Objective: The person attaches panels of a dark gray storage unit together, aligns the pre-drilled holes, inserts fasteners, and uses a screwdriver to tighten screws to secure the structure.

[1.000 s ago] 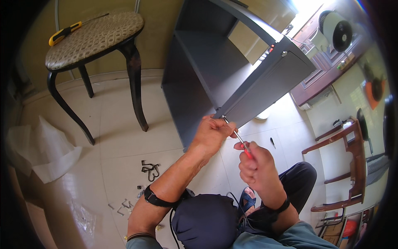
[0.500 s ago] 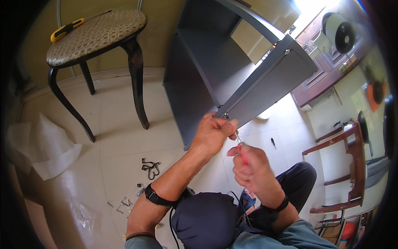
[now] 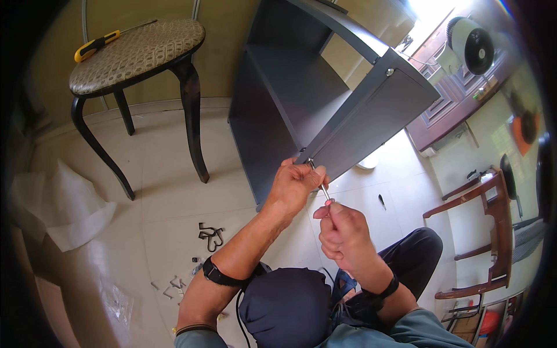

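Two hands work a screwdriver at the corner of a dark grey cabinet.

The left hand [image 3: 295, 187] pinches the screwdriver [image 3: 321, 187] shaft near its tip, fingers pressed together at the cabinet [image 3: 371, 116] panel's lower corner — the right hand [image 3: 342, 232] is closed around the handle just below. The cabinet lies tipped on the tiled floor [image 3: 168, 191]. Near the floor's far edge stands a stool [image 3: 136, 52] — a yellow tool [image 3: 96, 45] on its seat.
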Demonstrator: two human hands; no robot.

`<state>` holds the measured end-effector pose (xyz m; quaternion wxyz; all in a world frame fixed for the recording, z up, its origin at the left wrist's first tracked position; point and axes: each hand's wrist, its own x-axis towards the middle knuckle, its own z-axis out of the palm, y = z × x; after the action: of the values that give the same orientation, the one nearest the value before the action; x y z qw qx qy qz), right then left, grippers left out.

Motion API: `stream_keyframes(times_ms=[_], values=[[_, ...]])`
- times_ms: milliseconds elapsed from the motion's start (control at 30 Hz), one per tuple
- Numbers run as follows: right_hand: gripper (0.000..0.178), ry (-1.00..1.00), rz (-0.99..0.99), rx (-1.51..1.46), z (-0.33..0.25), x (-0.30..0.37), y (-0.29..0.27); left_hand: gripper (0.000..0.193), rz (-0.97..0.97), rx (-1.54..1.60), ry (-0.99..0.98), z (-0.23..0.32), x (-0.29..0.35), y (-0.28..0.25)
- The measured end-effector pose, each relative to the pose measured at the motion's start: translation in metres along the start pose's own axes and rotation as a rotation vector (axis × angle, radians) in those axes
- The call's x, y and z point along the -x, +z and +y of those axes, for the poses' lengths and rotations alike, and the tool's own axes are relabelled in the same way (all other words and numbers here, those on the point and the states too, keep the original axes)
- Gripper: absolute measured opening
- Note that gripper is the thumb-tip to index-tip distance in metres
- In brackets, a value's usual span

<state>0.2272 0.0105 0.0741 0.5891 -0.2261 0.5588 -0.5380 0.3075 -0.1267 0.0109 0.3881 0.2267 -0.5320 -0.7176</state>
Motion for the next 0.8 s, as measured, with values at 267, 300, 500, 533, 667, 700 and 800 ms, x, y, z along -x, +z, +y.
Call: stream_keyframes(times_ms=[267,300,500,533,667,700,800], values=[[0.026,-0.477,0.186,0.851,0.023,-0.017,-0.008,0.029,-0.001,0.009,-0.038,-0.010,-0.006,-0.006],[0.026,-0.479,0.191,0.843,0.023,-0.017,-0.007,0.030,0.000,0.023,-0.029,-0.010,-0.006,-0.007],[0.030,-0.203,0.012,0.203,0.001,-0.015,-0.013,0.030,0.006,0.048,-0.017,-0.001,-0.002,-0.002],[0.034,0.096,-0.193,-0.399,-0.005,-0.014,-0.015,0.029,0.012,0.036,-0.013,-0.001,-0.002,-0.003],[0.036,-0.008,0.114,0.176,-0.005,-0.010,0.003,0.026,-0.007,0.030,-0.053,-0.007,-0.006,-0.006],[0.034,-0.235,0.221,0.598,0.000,-0.013,0.001,0.026,0.036,0.019,-0.035,-0.009,-0.004,-0.005],[0.033,-0.745,0.393,1.230,0.018,-0.025,-0.013,0.026,0.031,0.025,-0.004,-0.007,-0.006,-0.005]])
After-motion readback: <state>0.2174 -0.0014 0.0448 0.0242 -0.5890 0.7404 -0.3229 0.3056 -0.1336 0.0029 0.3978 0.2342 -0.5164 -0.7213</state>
